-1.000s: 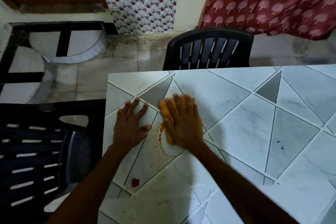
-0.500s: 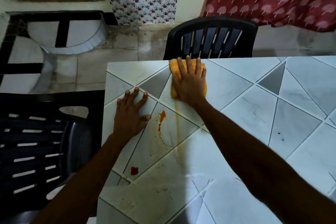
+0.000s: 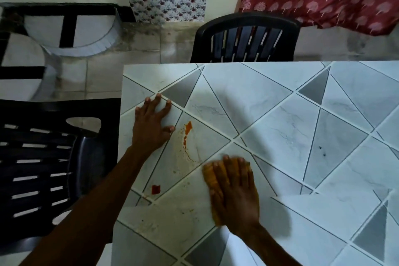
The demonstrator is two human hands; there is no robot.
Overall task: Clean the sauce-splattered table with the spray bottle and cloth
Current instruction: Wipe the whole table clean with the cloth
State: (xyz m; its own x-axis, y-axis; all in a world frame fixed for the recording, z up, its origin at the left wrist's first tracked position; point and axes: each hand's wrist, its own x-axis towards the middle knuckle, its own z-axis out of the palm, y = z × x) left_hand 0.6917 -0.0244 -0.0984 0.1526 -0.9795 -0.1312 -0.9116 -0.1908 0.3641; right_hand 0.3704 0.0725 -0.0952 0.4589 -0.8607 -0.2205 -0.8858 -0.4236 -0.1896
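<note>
Item: right hand [image 3: 234, 190]. Flat, palm down, fingers extended and together; not clenched, pressing an orange cloth [image 3: 210, 177] against the table [image 3: 280, 125]. The cloth shows only as a strip along the hand's left edge and past the fingertips; the rest lies under the palm. Slightly blurred.

Item: left hand [image 3: 152, 124]. Flat, palm down, fingers spread, holding nothing; resting on the tabletop near its left edge, up and to the left of the right hand, well apart from it.

Item: table. Pale marble-look top with grey triangular panels and thin dark lines.

Item: sauce streak [image 3: 187, 134]. Orange-red, between the two hands, just right of the left thumb; a thin curved trail runs down from it towards the cloth's upper left corner, stopping short of it.

Item: red sauce spot [image 3: 155, 189]. Small, left of the cloth-bearing hand, below the left hand and beside the left forearm.

Item: faint brownish specks and smear on the tabletop, left of and below the cloth.

Item: two small dark specks [image 3: 321, 150]. Right of the right hand, well apart.

Item: black plastic chair [image 3: 246, 39]. Beyond the table's far edge, slatted back.

Item: second black chair [image 3: 43, 157]. Left of the left forearm, beside the table.

Containers: none discernible. Spray bottle: not visible.
</note>
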